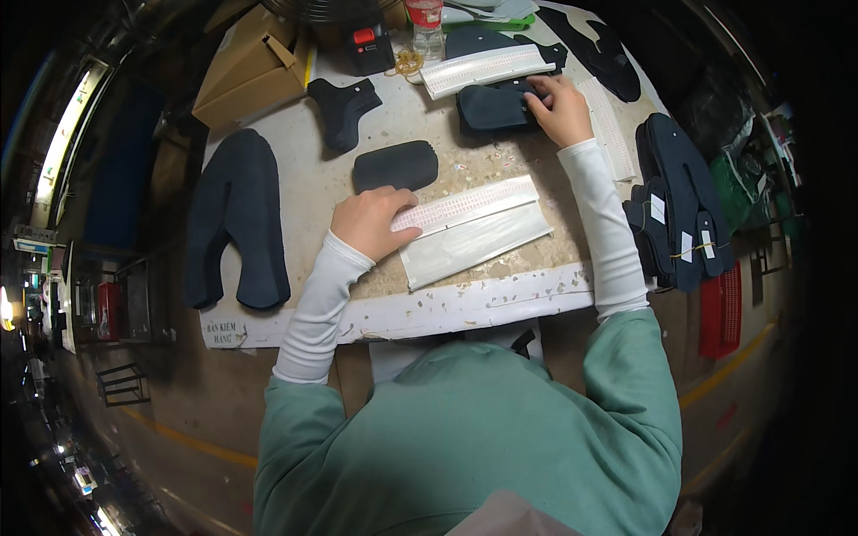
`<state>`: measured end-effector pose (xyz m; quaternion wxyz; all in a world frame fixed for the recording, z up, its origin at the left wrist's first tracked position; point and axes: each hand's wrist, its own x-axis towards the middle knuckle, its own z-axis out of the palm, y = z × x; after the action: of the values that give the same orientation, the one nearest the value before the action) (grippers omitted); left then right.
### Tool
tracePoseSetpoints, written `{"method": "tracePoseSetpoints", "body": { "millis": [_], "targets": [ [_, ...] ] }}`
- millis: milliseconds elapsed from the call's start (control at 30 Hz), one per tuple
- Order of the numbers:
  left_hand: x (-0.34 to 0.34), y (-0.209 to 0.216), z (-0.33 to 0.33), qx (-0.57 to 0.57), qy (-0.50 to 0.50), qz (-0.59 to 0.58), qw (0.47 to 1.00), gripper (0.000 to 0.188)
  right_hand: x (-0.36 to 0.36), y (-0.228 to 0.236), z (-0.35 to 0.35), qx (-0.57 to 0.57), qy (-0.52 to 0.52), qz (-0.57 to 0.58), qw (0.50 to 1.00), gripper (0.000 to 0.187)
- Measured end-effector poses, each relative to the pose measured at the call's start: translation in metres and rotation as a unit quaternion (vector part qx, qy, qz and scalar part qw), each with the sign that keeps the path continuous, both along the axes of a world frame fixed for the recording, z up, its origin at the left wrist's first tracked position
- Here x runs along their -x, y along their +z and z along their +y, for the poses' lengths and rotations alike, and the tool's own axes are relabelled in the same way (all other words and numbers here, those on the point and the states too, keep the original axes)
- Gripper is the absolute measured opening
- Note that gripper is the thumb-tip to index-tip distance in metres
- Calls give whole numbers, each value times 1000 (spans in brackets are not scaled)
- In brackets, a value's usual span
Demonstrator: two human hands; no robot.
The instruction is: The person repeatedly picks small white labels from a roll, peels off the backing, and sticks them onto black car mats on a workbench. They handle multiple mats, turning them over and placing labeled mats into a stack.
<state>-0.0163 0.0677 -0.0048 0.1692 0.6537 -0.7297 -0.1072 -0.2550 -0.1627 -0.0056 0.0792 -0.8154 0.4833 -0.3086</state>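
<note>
My left hand (pixel 365 223) has its thumb and fingers on the left end of a white label sheet (pixel 469 207) with rows of small reddish print. A paler blank strip (pixel 478 248) lies along the sheet's near side. Just beyond that hand is a rounded dark foam pad (pixel 396 166). Farther off to the right, the bent fingers of my right hand (pixel 563 109) grip the right end of a second dark pad (pixel 493 109); its fingertips are partly hidden. Behind this pad, another printed label sheet (pixel 487 70) rests on dark pieces.
A large forked dark cushion (pixel 234 223) lies at the left, with a T-shaped dark piece (pixel 342 112) beyond it. Far back stand a cardboard box (pixel 250 71) and a clear bottle (pixel 427 40). Tagged dark pieces (pixel 677 201) are stacked on the table's right edge.
</note>
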Motion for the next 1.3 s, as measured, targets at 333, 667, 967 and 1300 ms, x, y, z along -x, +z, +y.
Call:
{"method": "tracePoseSetpoints", "body": {
  "millis": [333, 667, 967, 1300],
  "targets": [
    [0, -11, -12, -9, 24, 393, 919, 15, -47, 12, 99, -71, 401, -120, 905, 17],
    [-7, -18, -17, -63, 83, 566, 818, 20, -42, 13, 94, -31, 340, -119, 932, 14],
    [-2, -22, -17, -7, 81, 562, 823, 20, -52, -5, 107, 110, 314, -156, 930, 11],
    [5, -19, -15, 1, 88, 558, 825, 17, -54, -5, 112, 37, 290, -236, 927, 16]
  ]
}}
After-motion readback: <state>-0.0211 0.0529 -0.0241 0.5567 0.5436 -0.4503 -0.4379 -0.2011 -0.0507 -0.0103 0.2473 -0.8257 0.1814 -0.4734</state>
